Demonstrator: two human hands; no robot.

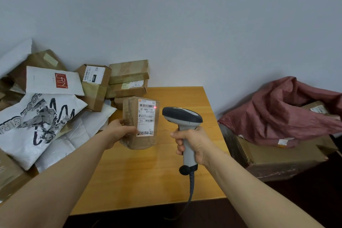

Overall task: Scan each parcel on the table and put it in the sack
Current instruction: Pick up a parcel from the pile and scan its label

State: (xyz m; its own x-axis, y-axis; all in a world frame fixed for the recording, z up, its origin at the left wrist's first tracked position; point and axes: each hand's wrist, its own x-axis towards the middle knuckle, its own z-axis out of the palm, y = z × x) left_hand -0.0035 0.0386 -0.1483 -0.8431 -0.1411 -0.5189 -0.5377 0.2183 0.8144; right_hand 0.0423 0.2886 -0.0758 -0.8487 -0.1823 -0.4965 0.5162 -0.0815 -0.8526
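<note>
While red scan dot [155,107] glowed at right end of top barcode, brown taped parcel [130,111] was held upright above wooden table [148,181], white label [146,126] facing camera. Left hand [118,131] gripped parcel's left edge, fingers curled round it. Right hand [193,143] was clenched round handle of grey corded scanner [182,115], head just beside parcel. Boxes [127,79] and white mailer bags [37,120] were piled at table's left. Maroon sack [277,113] lay draped over cardboard carton [277,155], well apart on right.
</note>
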